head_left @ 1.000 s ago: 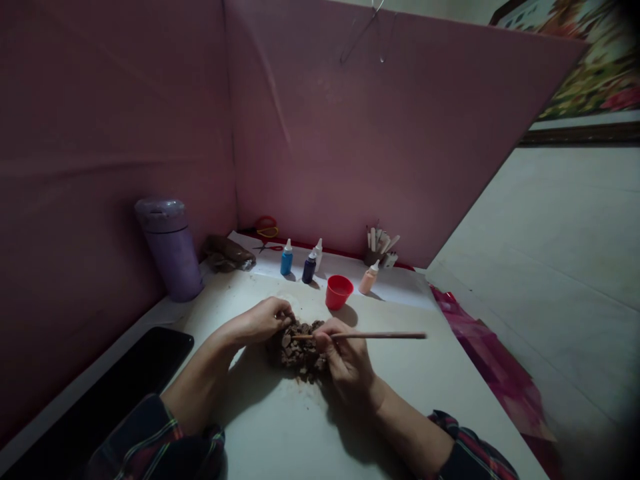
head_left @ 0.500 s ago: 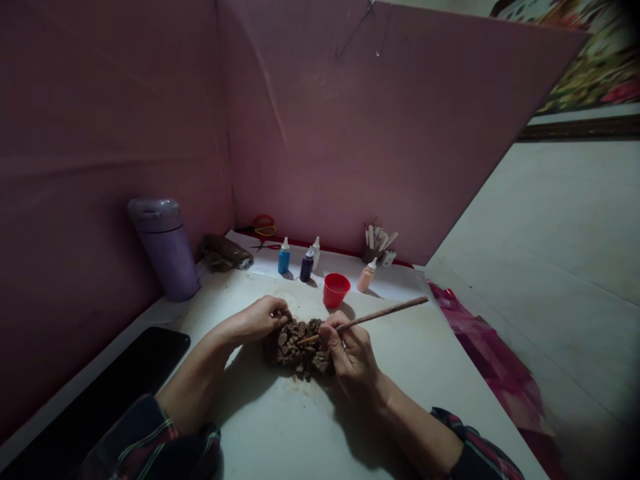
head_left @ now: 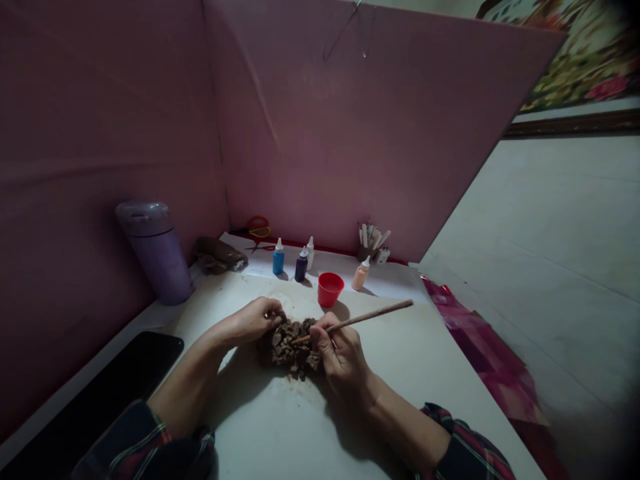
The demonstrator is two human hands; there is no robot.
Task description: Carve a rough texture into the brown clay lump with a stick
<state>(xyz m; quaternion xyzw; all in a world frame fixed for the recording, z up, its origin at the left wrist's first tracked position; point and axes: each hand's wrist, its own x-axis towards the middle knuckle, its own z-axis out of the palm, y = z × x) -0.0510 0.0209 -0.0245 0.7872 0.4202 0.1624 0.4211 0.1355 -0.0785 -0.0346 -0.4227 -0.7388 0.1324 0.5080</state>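
A lumpy, crumbly mass of brown clay [head_left: 294,352] lies on the white tabletop between my hands. My right hand [head_left: 343,353] grips a thin wooden stick [head_left: 373,315] like a pencil, its pointed end touching the top of the clay and its long end slanting up to the right. At the clay's upper left edge rests my left hand [head_left: 255,320], with curled fingers closed against the lump. Its fingertips are partly hidden. Small crumbs are scattered in front of the clay.
Behind the clay stand a red cup [head_left: 331,291], a blue bottle [head_left: 279,260], a dark purple bottle [head_left: 301,267] and a peach bottle [head_left: 361,275]. A tool holder [head_left: 369,247] and scissors [head_left: 259,230] are farther back. To the left are a purple tumbler [head_left: 159,257] and a black phone-like slab [head_left: 125,380].
The whole scene has shifted slightly left in view as the camera turned. My hands keep nearly the same places on the clay, with the stick's tip still against it.
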